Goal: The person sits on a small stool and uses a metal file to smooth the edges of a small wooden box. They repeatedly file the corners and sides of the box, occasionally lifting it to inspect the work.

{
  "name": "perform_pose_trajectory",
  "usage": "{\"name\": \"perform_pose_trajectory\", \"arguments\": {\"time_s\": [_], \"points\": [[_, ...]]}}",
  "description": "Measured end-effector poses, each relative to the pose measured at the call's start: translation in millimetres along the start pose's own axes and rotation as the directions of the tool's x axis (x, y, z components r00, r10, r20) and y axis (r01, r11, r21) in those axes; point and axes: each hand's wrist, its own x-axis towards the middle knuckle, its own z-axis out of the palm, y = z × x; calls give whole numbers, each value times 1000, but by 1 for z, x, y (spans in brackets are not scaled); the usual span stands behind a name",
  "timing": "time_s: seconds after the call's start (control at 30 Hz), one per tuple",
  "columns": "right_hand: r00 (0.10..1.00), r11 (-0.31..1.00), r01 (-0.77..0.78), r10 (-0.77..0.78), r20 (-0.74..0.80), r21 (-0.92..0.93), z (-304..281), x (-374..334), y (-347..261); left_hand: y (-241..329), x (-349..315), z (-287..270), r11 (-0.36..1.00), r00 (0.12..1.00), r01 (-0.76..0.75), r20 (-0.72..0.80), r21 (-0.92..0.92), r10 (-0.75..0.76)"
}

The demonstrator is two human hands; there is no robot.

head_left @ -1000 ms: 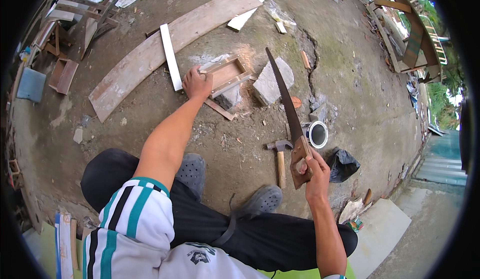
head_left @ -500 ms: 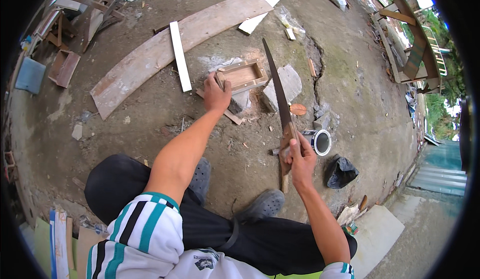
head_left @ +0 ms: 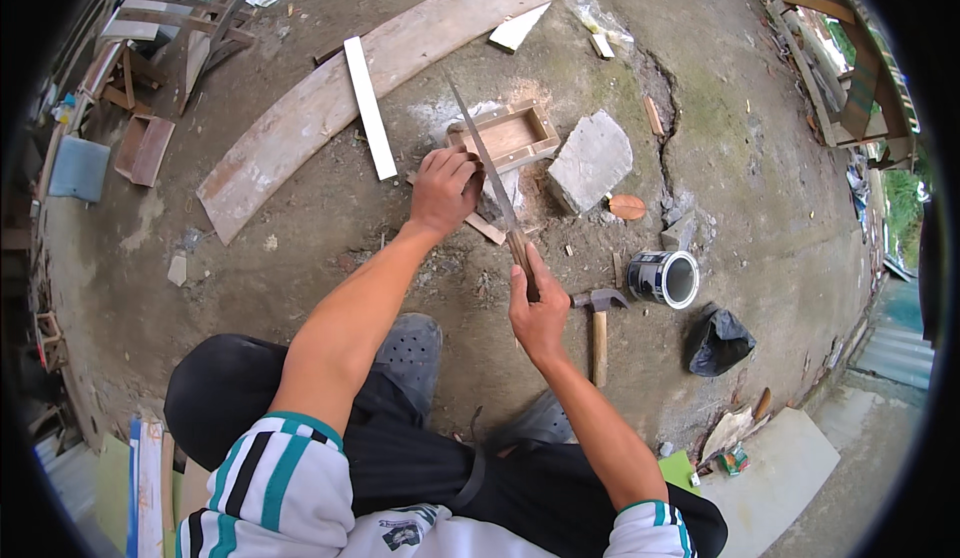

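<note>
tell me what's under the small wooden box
A grey block shows under the near side of the wooden box, partly behind the saw; whatever lies farther beneath is covered by it.

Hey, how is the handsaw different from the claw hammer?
The handsaw is held above the ground; the claw hammer lies on it. The handsaw has a long, tapering blade, while the claw hammer has a short metal head. The handsaw looks longer than the claw hammer. Both have wooden handles.

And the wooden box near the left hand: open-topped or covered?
Open-topped: the wooden box shows its inner floor between raised sides, no lid across.
</note>
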Motion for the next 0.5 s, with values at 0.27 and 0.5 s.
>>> {"name": "perform_pose_trajectory", "arguments": {"time_s": [0.27,0.5], "points": [[999,999,44,-44,12,-24,2,2,12,-7,5,-13,988,981,-146,124,-41,150],[998,999,51,-51,32,7,2,10,2,-10,10,-12,977,962,-208,171,-41,212]]}}
